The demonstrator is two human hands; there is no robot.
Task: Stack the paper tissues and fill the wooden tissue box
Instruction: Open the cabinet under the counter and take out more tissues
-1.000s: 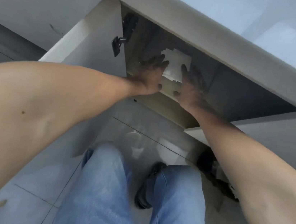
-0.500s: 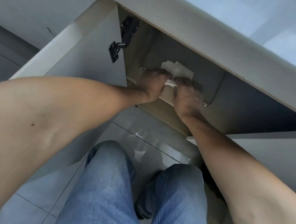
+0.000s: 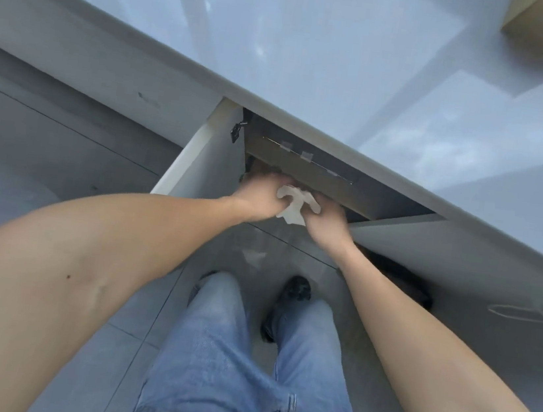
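White crumpled paper tissues sit clamped between the left hand and right hand, mid-frame, just below the glossy grey tabletop.

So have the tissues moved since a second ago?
Yes. The tissues have come out of the cabinet opening toward the person, gripped between left hand and right hand.
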